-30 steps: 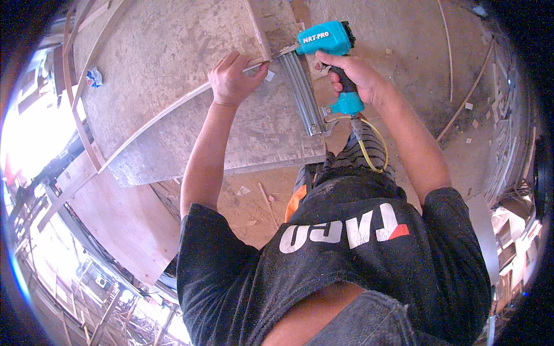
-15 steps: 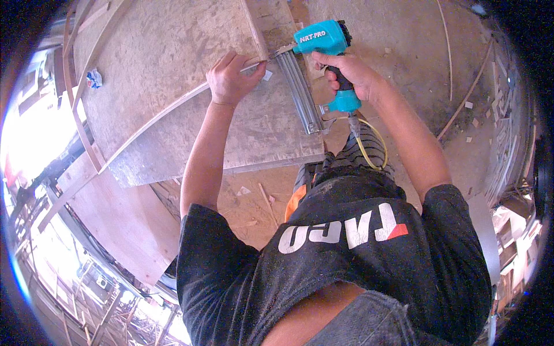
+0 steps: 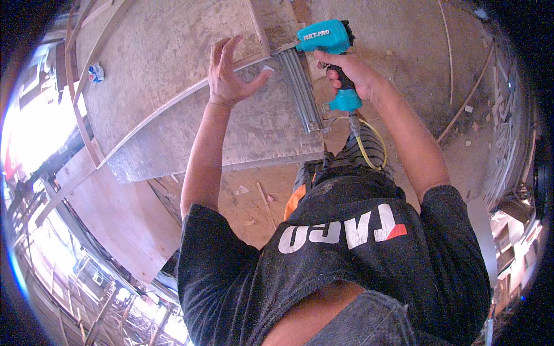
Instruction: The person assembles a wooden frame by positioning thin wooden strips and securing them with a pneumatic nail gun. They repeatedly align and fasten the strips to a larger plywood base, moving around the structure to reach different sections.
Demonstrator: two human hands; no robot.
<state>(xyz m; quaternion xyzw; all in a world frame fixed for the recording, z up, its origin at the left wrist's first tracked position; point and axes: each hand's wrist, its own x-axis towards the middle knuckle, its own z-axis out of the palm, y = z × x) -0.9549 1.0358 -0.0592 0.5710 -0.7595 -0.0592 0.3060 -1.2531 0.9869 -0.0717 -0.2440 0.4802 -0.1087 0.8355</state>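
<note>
My right hand is wrapped round the black grip of a teal pneumatic nail gun. The gun's nose points left, at the end of a long thin wood strip; whether it touches cannot be told. Its grey metal magazine slants over the edge of a worn plywood board. My left hand is raised beside the strip with fingers spread and nothing in it. Near the gun's nose, a second wood strip meets the first one. A small white scrap shows by my left thumb.
A yellow air hose loops from the gun's base by my leg. Long strips lie at the left, near a crumpled blue-white wrapper. A pale plywood sheet lies lower left. Thin strips and scraps are scattered at right.
My left hand has let go of the thin wood strip; its fingers have opened and spread upward. The nail gun in my right hand has stayed almost in place.
</note>
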